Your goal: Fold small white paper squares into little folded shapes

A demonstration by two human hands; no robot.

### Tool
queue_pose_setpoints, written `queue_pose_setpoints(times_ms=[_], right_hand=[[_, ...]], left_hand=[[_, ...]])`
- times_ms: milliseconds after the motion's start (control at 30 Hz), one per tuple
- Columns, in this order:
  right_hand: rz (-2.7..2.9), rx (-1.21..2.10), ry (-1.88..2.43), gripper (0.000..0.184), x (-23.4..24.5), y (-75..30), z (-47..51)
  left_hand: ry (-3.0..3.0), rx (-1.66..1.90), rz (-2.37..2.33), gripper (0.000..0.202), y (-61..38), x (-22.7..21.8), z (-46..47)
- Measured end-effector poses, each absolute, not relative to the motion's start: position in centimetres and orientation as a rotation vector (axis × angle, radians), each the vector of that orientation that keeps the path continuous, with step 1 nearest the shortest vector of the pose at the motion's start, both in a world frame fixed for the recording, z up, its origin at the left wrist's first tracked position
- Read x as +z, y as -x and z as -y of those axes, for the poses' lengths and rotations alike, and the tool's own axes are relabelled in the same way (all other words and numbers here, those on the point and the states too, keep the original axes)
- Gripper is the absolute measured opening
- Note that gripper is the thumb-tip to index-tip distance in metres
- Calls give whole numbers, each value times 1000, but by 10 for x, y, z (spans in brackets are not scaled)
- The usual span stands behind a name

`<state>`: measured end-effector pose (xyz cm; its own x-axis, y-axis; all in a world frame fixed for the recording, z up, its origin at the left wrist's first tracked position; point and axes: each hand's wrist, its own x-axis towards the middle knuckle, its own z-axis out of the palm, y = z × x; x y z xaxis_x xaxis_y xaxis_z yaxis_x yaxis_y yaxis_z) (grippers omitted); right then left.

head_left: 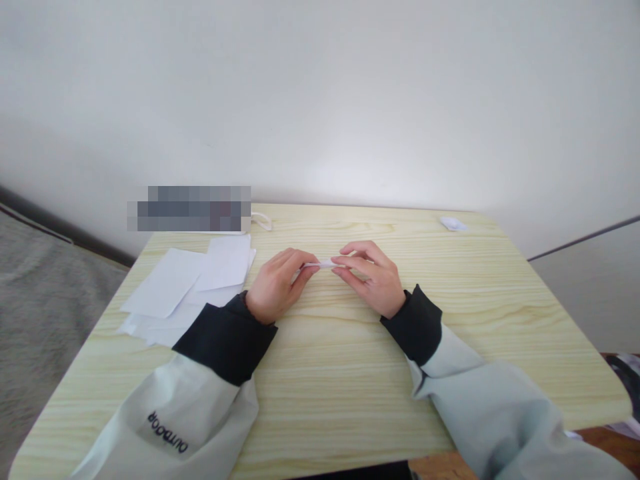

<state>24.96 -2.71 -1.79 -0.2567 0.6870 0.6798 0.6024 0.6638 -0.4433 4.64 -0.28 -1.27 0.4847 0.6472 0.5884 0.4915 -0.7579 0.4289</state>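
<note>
Paper piece [327, 263], white, narrow, apparently folded: one, held between two bare hands near the middle of the table [500, 300]; taken as the centre of the dial, with twelve towards the wall [350, 100]. Whether it touches the tabletop cannot be told.

Left hand [283, 283]: at about nine o'clock, finger and thumb clamped on the near-side end of the piece.

Right hand [371, 275]: at about three o'clock, fingertips pinched on the opposite end, one finger lifted clear. A short stretch of paper shows between the two grips.

Loose sheets [163, 287]: white, several, overlapping, at nine o'clock, beyond the left hand.

Small white item [454, 224]: seemingly folded paper, between two and three o'clock, by the far edge, well apart from the hands.

Blurred object [190, 210]: between nine and ten, masked, nature not legible; pale loop [263, 221] just beside it at ten.

Handling note, by judgement: equal, light pinches at nine and three should keep so slim a strip level; edges are best matched before pressure is applied, and creases pressed from the middle outwards. Pulling the ends apart would risk a tear; uneven pressure, a skewed fold.
</note>
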Motion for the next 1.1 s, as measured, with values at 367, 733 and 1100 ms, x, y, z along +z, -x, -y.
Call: queue_pose_setpoints(times_ms=[367, 733, 1100], right_hand=[[1950, 140, 985, 10, -17, -248, 27], [1891, 148, 1063, 7, -16, -249, 27], [1955, 205, 1041, 9, -17, -249, 27]], left_hand=[[-2723, 1225, -826, 8, -46, -12, 1], [-2914, 1220, -819, 15, -44, -4, 2], [-2921, 1251, -796, 17, -44, -5, 1]])
